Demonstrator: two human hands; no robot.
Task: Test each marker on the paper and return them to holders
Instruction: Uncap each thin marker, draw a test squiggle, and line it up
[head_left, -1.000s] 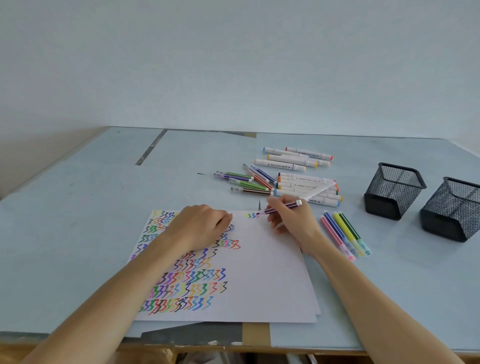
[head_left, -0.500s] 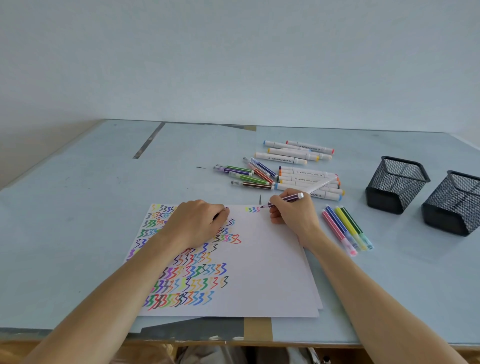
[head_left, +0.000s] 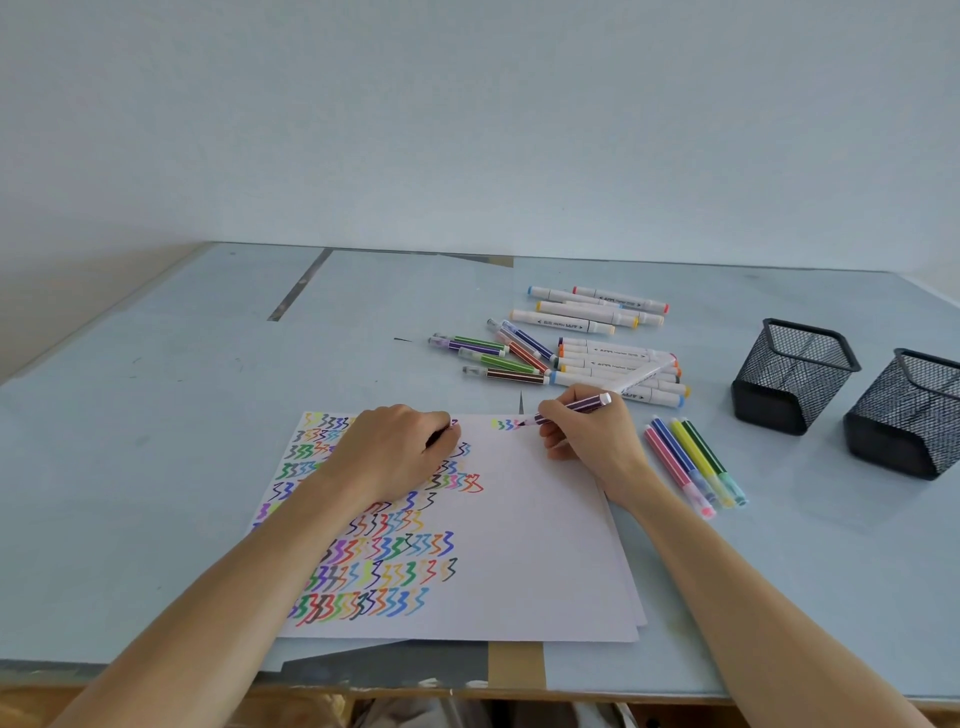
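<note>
- Now we judge the task is about halfway: many zigzag rows fill the paper (head_left: 519, 545), but both mesh holders (head_left: 795, 374) hold nothing we can see.
- Beyond the paper, many markers lie untested or unreturned.
- Our right hand (head_left: 587, 431) pinches the purple marker (head_left: 571, 408), tip on the paper's far edge.
- Its long axis points tip-left, cap-end right and slightly raised.
- Our left hand (head_left: 395, 452) rests curled on the paper; whether it holds a cap, we cannot tell.

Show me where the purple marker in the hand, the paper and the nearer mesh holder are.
purple marker (head_left: 576, 406), head view, on its striped barrel.
paper (head_left: 540, 545), head view, on its blank white part.
nearer mesh holder (head_left: 904, 410), head view, on its front mesh wall.
</note>
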